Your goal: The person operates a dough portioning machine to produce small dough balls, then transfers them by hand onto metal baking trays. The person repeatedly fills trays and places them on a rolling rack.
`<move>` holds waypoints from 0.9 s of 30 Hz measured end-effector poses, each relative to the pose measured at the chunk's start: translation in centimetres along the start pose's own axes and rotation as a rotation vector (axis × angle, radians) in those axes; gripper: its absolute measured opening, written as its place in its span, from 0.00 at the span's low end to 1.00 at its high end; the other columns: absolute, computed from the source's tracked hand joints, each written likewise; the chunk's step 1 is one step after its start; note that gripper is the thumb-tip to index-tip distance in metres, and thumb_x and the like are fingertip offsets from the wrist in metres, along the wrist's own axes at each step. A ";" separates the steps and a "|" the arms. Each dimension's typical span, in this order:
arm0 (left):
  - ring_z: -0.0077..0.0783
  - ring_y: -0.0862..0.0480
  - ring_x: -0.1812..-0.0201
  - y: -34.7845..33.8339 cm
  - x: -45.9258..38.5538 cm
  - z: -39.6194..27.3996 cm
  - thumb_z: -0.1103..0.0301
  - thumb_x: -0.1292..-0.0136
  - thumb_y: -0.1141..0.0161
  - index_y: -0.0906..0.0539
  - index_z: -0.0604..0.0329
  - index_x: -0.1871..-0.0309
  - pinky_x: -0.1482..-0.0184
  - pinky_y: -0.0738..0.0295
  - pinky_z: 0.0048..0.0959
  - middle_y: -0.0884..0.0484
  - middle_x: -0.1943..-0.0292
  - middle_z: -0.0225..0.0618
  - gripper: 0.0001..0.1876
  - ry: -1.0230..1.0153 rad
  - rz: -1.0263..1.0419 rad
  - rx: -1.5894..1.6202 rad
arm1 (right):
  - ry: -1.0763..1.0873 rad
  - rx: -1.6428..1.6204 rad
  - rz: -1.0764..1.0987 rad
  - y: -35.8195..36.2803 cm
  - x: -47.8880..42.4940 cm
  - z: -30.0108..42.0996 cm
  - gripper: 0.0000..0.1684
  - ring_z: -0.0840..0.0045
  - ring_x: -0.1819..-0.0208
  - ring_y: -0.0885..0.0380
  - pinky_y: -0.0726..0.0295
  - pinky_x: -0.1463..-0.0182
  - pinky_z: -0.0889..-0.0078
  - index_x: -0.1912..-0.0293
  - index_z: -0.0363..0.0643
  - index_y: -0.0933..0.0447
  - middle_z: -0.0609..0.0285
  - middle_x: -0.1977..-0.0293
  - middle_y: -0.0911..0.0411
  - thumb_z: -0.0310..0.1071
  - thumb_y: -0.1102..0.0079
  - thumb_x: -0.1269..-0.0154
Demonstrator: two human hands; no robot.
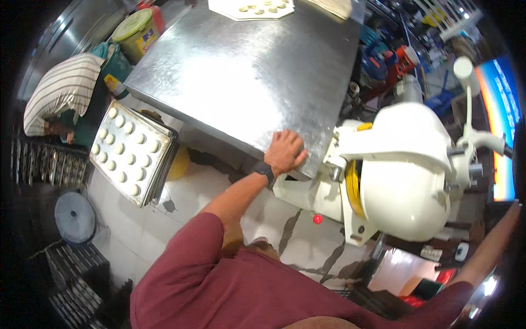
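My left hand (286, 152), with a dark watch on its wrist, rests palm down on the near corner of a stainless steel table (205, 82). Its fingers are slightly bent, the thumb is apart, and no held object shows. Just right of it stands a large cream-coloured dough mixer (404, 185) with a yellow band. My right arm stretches to the far right rim, where its hand is out of view. At the table's far end lies a white octagonal tray (230, 13) with several small dough pieces, beside a beige cloth (335, 6).
On the left, a baking tray (128, 164) of round dough pieces tops a tray stack. Behind it is a person in striped clothing (68, 88), near a lidded bucket (133, 31). A red ball-like knob (317, 219) shows below the mixer. A lit screen (499, 123) stands right.
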State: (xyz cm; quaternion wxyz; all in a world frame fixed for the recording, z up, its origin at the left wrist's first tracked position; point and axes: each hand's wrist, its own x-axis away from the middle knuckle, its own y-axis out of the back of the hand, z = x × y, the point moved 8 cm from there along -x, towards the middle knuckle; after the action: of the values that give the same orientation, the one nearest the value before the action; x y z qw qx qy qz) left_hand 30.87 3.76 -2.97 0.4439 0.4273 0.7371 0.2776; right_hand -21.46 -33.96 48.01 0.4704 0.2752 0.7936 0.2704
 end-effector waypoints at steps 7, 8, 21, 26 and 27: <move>0.40 0.24 0.46 0.7 0.0 0.3 0.60 0.37 0.36 0.21 0.55 0.58 0.42 0.33 0.43 0.23 0.54 0.37 0.12 -0.001 -0.046 0.087 | 0.205 0.343 -0.088 -6.8 -19.7 1.0 0.14 0.41 0.61 0.21 0.23 0.55 0.42 0.60 0.36 0.22 0.37 0.66 0.20 0.39 0.39 0.35; 0.40 0.24 0.46 0.5 -0.1 -0.2 0.60 0.38 0.36 0.21 0.55 0.58 0.41 0.33 0.44 0.23 0.54 0.37 0.11 0.001 -0.035 0.111 | 0.243 0.382 -0.129 -4.9 -20.0 0.8 0.14 0.39 0.61 0.21 0.23 0.55 0.41 0.61 0.36 0.22 0.36 0.66 0.20 0.39 0.40 0.34; 0.44 0.19 0.48 -0.5 0.1 -3.2 0.54 0.36 0.33 0.16 0.51 0.55 0.44 0.27 0.46 0.16 0.56 0.37 0.14 -0.052 -0.080 -0.096 | -0.310 -1.023 -0.196 18.3 38.4 5.7 0.21 0.72 0.51 0.21 0.20 0.45 0.66 0.40 0.38 0.27 0.55 0.48 0.24 0.43 0.57 0.18; 0.27 0.17 0.52 -1.3 -0.3 -7.8 0.54 0.29 0.36 0.15 0.60 0.49 0.47 0.22 0.33 0.13 0.55 0.37 0.17 0.271 0.064 0.636 | -1.373 -1.314 0.325 -2.8 76.9 13.9 0.15 0.77 0.74 0.25 0.22 0.71 0.72 0.54 0.48 0.23 0.68 0.71 0.24 0.50 0.44 0.23; 0.26 0.18 0.49 2.3 -0.8 -13.2 0.56 0.25 0.40 0.15 0.61 0.49 0.44 0.24 0.32 0.15 0.52 0.36 0.17 0.197 0.104 0.977 | -1.573 -1.448 0.485 -4.8 78.3 19.8 0.24 0.71 0.70 0.22 0.17 0.63 0.63 0.47 0.43 0.22 0.62 0.65 0.20 0.54 0.42 0.25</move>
State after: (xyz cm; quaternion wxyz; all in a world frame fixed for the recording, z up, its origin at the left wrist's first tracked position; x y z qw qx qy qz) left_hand 20.16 3.72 5.18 0.1057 0.5932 0.7971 -0.0390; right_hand -36.38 20.17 -10.25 0.8298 0.1781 -0.1505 0.5070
